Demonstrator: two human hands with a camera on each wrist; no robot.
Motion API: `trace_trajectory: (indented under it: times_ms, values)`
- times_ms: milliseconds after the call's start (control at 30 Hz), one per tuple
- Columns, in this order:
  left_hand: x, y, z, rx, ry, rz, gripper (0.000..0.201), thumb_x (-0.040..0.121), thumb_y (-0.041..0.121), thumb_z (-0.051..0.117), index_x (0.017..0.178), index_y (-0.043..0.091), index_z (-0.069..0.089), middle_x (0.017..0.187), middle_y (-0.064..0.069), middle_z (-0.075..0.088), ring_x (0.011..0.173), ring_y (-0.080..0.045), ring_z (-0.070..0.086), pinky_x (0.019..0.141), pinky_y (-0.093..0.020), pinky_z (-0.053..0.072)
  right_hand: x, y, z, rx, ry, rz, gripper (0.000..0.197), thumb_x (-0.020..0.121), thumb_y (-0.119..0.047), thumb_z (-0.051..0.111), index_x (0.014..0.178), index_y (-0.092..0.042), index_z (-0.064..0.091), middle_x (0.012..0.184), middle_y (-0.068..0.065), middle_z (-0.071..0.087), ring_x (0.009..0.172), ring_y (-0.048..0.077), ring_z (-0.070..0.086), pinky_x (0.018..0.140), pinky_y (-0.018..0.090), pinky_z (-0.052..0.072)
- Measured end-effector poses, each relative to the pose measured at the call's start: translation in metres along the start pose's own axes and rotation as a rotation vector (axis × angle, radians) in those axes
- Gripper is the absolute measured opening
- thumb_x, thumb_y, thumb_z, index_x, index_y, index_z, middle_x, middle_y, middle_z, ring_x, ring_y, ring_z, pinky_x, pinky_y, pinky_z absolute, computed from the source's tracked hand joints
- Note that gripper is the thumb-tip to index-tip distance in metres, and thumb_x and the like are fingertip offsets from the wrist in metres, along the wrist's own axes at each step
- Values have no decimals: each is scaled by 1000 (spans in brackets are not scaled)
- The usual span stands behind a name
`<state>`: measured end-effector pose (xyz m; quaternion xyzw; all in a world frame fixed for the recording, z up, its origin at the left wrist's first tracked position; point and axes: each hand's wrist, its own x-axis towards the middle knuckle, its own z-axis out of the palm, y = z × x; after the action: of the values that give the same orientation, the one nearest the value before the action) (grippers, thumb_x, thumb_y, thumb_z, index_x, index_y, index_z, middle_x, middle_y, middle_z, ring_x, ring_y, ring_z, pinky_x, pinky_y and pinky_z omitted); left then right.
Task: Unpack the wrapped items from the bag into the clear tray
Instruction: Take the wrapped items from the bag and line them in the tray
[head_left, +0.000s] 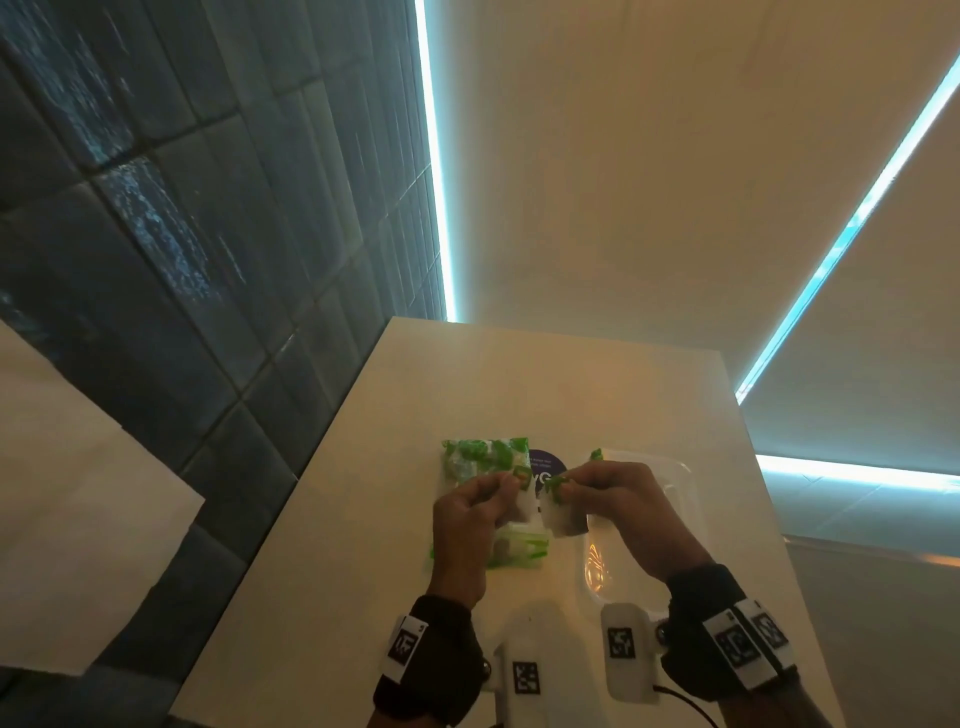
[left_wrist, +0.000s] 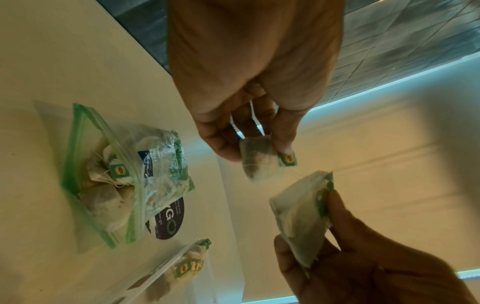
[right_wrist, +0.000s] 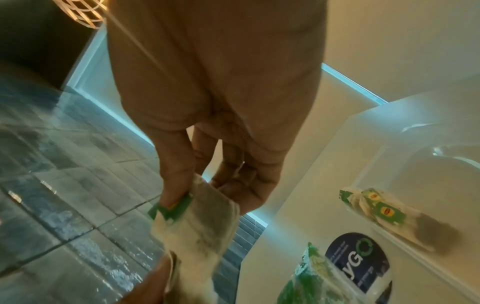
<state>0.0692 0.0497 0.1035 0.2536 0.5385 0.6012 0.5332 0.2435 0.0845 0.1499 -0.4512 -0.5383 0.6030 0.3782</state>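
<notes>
Both hands are raised over the table between the bag and the tray. My left hand (head_left: 506, 486) pinches one tea bag (left_wrist: 259, 162) by its green tag end. Close to its right, my right hand (head_left: 569, 486) grips a small stack of tea bags (right_wrist: 200, 222); a thin string seems to run between the two. The zip bag (left_wrist: 116, 174), clear with a green seal and print, lies on the table under my left hand with several tea bags inside. The clear tray (head_left: 675, 467) sits to the right, and a few tea bags (right_wrist: 389, 216) lie in it.
The white table (head_left: 519, 374) carries a round dark sticker (right_wrist: 358, 261) between bag and tray. Its left edge drops to a dark tiled floor (head_left: 208, 260). A pale wall with light strips (head_left: 436, 156) rises behind the table's far edge.
</notes>
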Motion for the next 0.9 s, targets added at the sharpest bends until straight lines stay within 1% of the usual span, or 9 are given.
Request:
trace_trajectory:
  times_ms: [100,167,267,333,367,500,667,767,900]
  values:
    - [0,3,0,1,20,10,11,82,8,73,92,8,77,84,-8,75,66,-8,67,56,-19,51,-1,-2,1,137,-22,86,19,86,1,61,98,13,68,93,22,69,84,28,65,78,36,55]
    - [-1,2,1,23,17,-1,13,82,6,72,93,10,76,85,-7,74,64,-7,63,52,-18,48,-1,-1,7,185,-14,111,21,87,1,59,102,13,67,96,20,69,87,27,65,80,36,55]
    - [-1,-2,2,61,17,-20,17,83,4,70,92,16,77,91,-10,74,78,-21,64,64,-32,53,3,4,19,172,49,125,21,86,2,62,102,15,64,96,22,68,85,27,65,75,35,57]
    - [-2,-1,4,61,7,-32,17,84,4,68,92,16,77,93,-10,75,86,-29,66,77,-45,56,5,9,25,161,103,135,21,85,2,64,101,16,63,98,28,66,84,29,64,74,37,57]
    - [-3,0,4,53,-2,-36,16,85,5,68,92,15,77,94,-10,75,88,-30,67,80,-47,57,6,12,27,161,120,141,21,84,2,65,100,16,63,100,30,66,84,30,65,76,40,58]
    - [-6,4,3,2,-37,-48,17,85,2,66,90,13,77,93,-11,75,84,-25,69,74,-39,58,7,19,35,179,149,152,18,84,-1,66,97,12,66,97,26,69,87,31,66,82,46,57]
    - [-8,2,2,-23,-61,-93,17,84,-2,64,92,7,76,91,-12,75,80,-23,70,69,-32,57,7,27,38,171,239,107,9,82,0,68,88,6,69,83,18,70,80,30,66,79,49,56]
    - [-7,1,-1,-15,-96,-129,17,85,1,65,93,10,77,93,-10,75,81,-21,70,69,-31,55,7,30,38,167,276,76,4,80,2,69,84,4,70,79,15,70,76,27,66,75,45,57]
    - [-6,2,-4,93,-123,-100,10,85,17,70,90,15,78,88,-5,76,78,-15,66,68,-30,50,7,35,37,159,309,31,13,78,2,73,90,4,68,81,14,70,76,23,68,66,30,58]
